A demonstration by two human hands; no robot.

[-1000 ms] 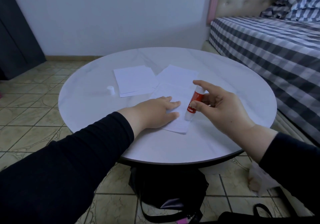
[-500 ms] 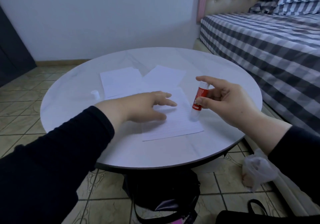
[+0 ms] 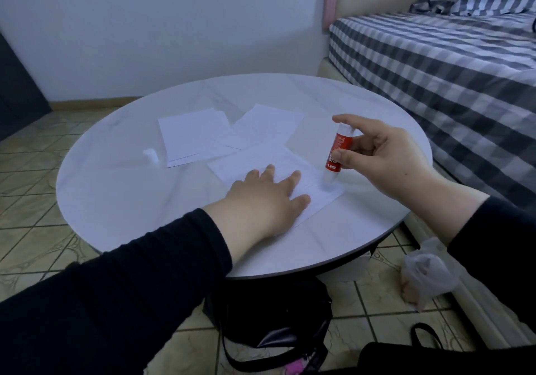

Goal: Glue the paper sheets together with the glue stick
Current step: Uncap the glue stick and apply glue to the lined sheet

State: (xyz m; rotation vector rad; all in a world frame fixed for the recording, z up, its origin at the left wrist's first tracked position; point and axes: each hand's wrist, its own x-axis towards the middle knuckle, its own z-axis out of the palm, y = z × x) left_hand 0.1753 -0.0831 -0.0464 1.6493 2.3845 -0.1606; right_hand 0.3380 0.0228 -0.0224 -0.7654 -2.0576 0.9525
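A white paper sheet (image 3: 278,163) lies on the round white table (image 3: 121,200). My left hand (image 3: 266,197) rests flat on its near part, fingers spread. My right hand (image 3: 380,160) pinches a red and white glue stick (image 3: 338,154) between thumb and fingers, upright with its lower tip down on the sheet's right corner. Two more sheets lie farther back: a small stack (image 3: 194,137) at the left and a single sheet (image 3: 268,124) beside it. The glue stick's white cap (image 3: 150,155) lies on the table to the left of the stack.
A bed with a checked cover (image 3: 435,64) stands close on the right. Under the table lies a dark bag (image 3: 278,325), and a plastic bag (image 3: 426,273) sits on the tiled floor by the bed. A wall is behind the table.
The near sheet has been turned on the table under my left hand. The glue stick has come down from above the sheet, so its tip now meets the sheet's right corner.
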